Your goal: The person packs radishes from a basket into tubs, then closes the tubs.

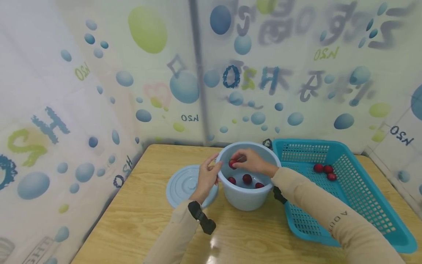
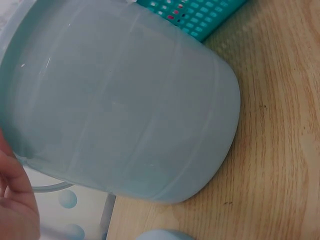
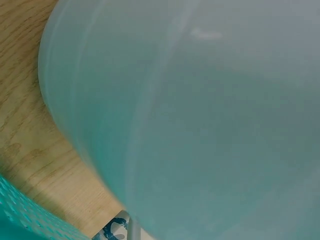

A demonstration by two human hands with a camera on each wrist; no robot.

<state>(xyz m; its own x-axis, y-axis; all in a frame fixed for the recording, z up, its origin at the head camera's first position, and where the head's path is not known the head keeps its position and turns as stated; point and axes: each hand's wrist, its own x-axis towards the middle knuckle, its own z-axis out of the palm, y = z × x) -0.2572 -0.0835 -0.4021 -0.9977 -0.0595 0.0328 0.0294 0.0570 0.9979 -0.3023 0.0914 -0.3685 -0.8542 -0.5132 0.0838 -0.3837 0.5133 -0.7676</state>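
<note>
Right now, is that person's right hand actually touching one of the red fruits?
Touching. The head view shows it: the right hand pinches a red fruit at its fingertips, within the mouth of the pale blue bucket.

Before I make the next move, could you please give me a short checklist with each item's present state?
1. Tub upright on the table: ok.
2. Lid off the tub, lying on the table: ok.
3. Left hand at the tub's rim: ok; firmness of its hold: cannot tell.
4. Right hand over the tub's opening: ok.
5. Held fruit released: not ok, the right hand's fingers pinch it.
6. Basket free of fruit: not ok, three lie inside.
</note>
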